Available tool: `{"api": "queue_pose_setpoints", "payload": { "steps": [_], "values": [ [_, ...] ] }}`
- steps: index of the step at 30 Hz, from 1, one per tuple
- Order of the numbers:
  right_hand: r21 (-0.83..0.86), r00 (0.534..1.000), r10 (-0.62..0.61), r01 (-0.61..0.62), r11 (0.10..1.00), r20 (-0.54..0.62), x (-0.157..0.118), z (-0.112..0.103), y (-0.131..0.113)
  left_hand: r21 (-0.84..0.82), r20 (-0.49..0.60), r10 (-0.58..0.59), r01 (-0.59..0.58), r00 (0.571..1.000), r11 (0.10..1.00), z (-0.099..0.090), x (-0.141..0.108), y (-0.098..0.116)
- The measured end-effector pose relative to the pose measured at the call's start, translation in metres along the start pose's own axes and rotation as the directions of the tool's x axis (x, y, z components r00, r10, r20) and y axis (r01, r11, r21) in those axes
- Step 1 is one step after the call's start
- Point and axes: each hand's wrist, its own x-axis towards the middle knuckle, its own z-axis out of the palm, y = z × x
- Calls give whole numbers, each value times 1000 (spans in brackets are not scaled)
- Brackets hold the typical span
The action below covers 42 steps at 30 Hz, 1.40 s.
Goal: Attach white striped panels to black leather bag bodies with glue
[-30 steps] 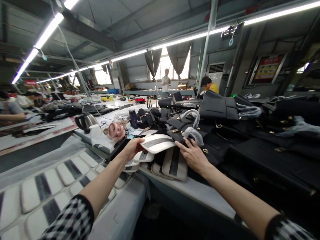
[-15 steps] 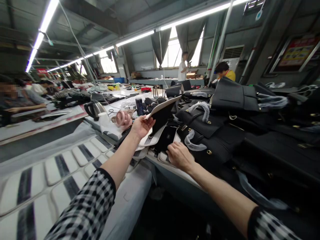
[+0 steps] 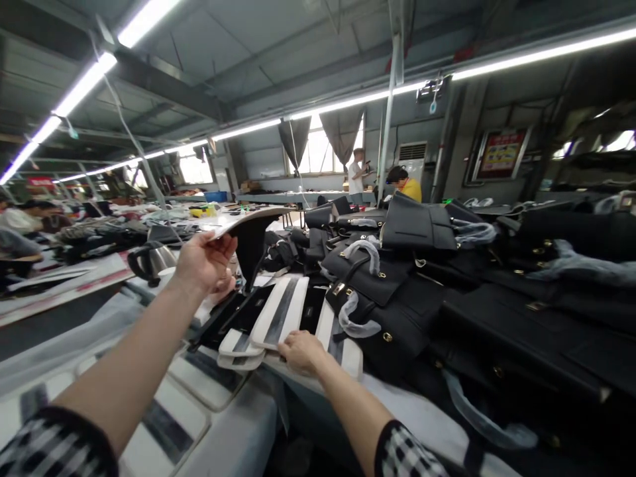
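My left hand [image 3: 205,266] is raised and closed on the edge of a panel [image 3: 251,242]. That panel is pale along its top and black on the side facing down and toward me. My right hand [image 3: 301,351] is lower, fingers curled at the near corner of a white panel [image 3: 281,311] with a dark stripe down its middle. Its fingertips are partly hidden. Around this panel lie black panels [image 3: 251,311] with small labels and another striped white panel [image 3: 348,354], partly behind my right wrist.
Black handbags [image 3: 422,311] with wrapped handles pile up on the right. An electric kettle [image 3: 154,262] stands left of my left hand. More striped panels [image 3: 169,424] lie on the near-left table. Two people [image 3: 356,175] are at the back, with others at the far left.
My left hand has carried its panel left. My right hand has shifted left and down to a striped white panel that now lies over the black ones. The view has turned right.
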Motion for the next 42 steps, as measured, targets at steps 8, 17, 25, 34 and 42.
{"api": "queue_pose_setpoints", "payload": {
  "steps": [8, 17, 25, 34, 42],
  "values": [
    [818, 994, 53, 44, 573, -91, -72, -95, -44, 535, 360, -118, -101, 925, 839, -43, -152, -36],
    [965, 987, 158, -70, 252, 31, -223, -134, -45, 560, 648, -635, 301, 421, 772, -83, -271, -102],
    [957, 980, 197, -45, 287, -13, -293, -143, -60, 605, 786, -593, 421, -178, 676, -61, -275, -99],
    [928, 994, 107, -38, 370, -2, -334, -140, -66, 482, 547, -649, 435, 529, 761, -25, -323, -92],
    [925, 996, 82, 6, 380, -40, -354, -144, -79, 501, 421, -620, 401, 662, 767, -15, -352, -118]
  ]
}}
